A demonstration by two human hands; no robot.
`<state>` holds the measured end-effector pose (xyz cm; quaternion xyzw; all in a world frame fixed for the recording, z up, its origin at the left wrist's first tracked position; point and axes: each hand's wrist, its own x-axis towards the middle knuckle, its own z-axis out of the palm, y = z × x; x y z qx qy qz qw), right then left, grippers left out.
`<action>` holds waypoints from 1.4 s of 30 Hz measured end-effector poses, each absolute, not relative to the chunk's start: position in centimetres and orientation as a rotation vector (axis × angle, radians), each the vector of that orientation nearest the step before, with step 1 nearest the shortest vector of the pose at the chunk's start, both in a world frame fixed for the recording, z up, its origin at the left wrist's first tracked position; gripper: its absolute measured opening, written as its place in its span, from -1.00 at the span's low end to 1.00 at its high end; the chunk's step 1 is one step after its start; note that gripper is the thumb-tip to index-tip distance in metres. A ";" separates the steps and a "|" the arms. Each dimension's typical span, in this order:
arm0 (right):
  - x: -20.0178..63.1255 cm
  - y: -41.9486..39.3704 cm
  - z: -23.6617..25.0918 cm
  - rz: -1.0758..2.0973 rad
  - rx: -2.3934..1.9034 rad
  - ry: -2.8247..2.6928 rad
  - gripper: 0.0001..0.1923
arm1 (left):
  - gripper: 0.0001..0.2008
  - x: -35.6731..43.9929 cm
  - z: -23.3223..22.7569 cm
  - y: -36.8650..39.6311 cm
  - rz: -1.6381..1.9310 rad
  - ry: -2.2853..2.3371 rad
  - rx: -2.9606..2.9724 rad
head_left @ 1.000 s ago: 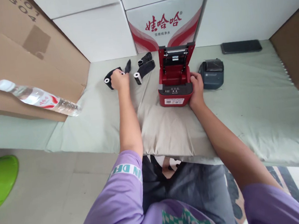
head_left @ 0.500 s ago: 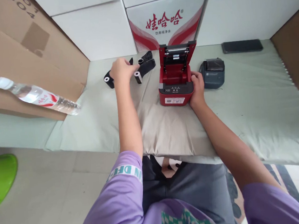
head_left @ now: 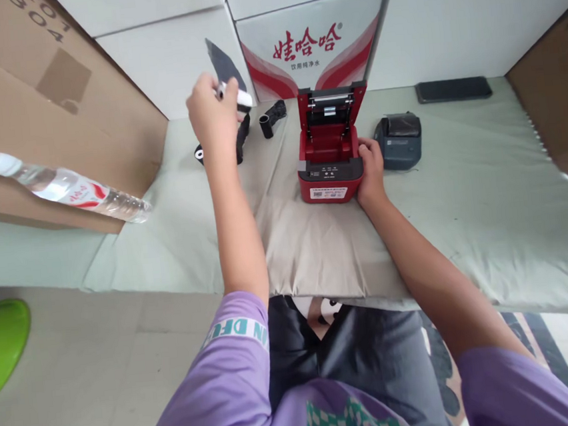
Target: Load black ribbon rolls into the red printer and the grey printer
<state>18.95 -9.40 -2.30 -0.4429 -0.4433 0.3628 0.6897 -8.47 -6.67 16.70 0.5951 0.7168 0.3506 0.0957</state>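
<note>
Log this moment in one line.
left hand: holding roll | right hand: at red printer's right side | printer lid: open

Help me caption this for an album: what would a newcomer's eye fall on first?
Probably the bright red device near the picture's centre, its lid standing open and the right hand at its right side. Next, to its left, the left hand holds a white-and-black roll, with a dark strip pointing upward. A clear bottle also stands out at the far left.
</note>
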 end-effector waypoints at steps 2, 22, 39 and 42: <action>18.9 -9.4 -2.3 0.815 -0.993 -0.989 -0.41 | -0.75 -8.1 18.0 -7.7 1.251 1.917 1.825; 19.2 -9.4 -2.3 0.805 -1.013 -1.009 -0.39 | -0.40 0.6 16.5 -9.6 0.360 1.315 2.317; 19.3 -9.2 -2.5 0.815 -1.024 -1.007 -0.41 | -0.69 3.0 12.5 -8.3 0.325 1.411 2.389; 19.3 -9.2 -2.6 0.815 -1.023 -1.001 -0.42 | -0.72 3.2 12.3 -8.1 0.321 1.374 2.374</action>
